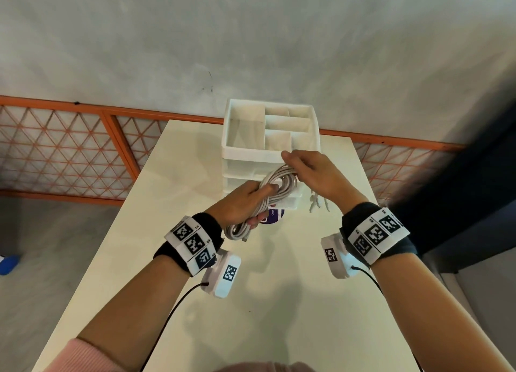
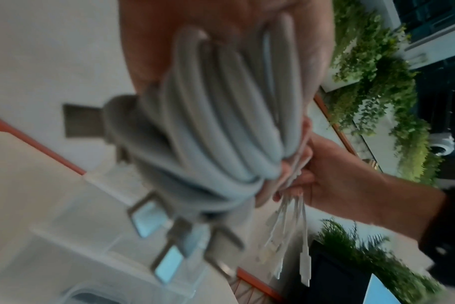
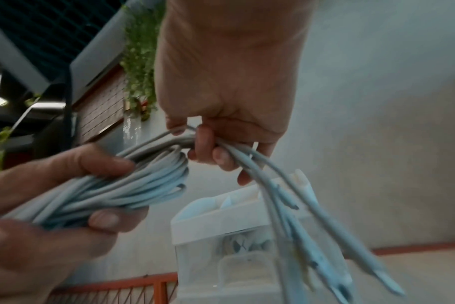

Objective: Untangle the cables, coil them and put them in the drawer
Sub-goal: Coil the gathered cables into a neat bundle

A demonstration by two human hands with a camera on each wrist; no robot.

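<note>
- The left hand (image 1: 242,201) has its grip wrapped around a bundle of white cables (image 1: 268,198), thumb over the loops, held above the desk (image 1: 279,302)
- The right hand (image 1: 315,173) has its fingers curled around the far end of the same cables, and the loose plug ends (image 3: 325,236) hang down from it
- A white drawer unit (image 1: 269,148) stands on the desk just behind the hands, its top tray split into compartments
- A purple round label (image 1: 275,216) lies on the desk under the cables
</note>
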